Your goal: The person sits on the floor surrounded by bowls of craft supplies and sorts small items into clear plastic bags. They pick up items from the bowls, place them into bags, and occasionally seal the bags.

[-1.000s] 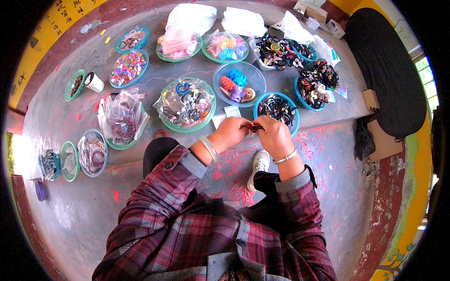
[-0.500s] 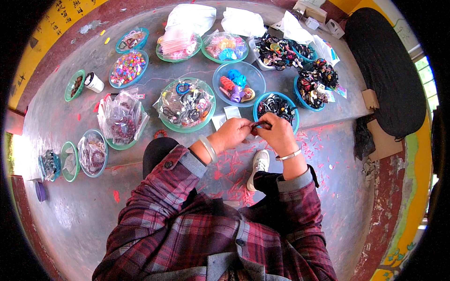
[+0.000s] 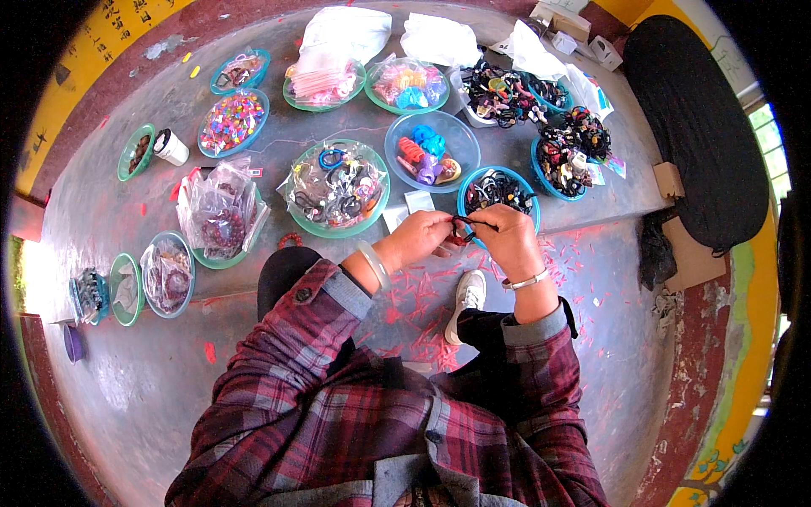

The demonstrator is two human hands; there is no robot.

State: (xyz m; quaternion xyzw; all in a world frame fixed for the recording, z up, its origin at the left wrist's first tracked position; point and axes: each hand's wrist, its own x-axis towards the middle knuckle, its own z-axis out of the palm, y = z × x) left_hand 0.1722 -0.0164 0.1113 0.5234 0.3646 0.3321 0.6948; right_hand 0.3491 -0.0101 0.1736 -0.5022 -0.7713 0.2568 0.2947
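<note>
Between my two hands, in front of my lap, is a black hair tie [image 3: 474,222], a thin dark elastic cord. My left hand [image 3: 420,238] pinches one end of it between thumb and forefinger, its other fingers curled beneath. Pinched in my right hand [image 3: 512,240] is the other side of the cord. A small dark red bit shows under the fingertips, too small to make out. Just beyond my right hand sits a blue bowl [image 3: 460,201] of black hair ties. Left of that lies a white card [image 3: 419,201], then a green bowl [image 3: 291,208] of bagged hair ties and trinkets.
A clear blue bowl [image 3: 399,171] holds colourful pieces. Further bowls hold bright beads [image 3: 232,122], bagged bead strings [image 3: 224,211] and dark hair ties [image 3: 562,156]. White bags [image 3: 345,32] lie at the back. A cardboard piece [image 3: 694,252] and a long black case [image 3: 697,127] stand right. Red scraps litter the floor.
My right hand has shifted slightly right and its fingers have straightened. More of the black hair tie now shows, stretched between both hands.
</note>
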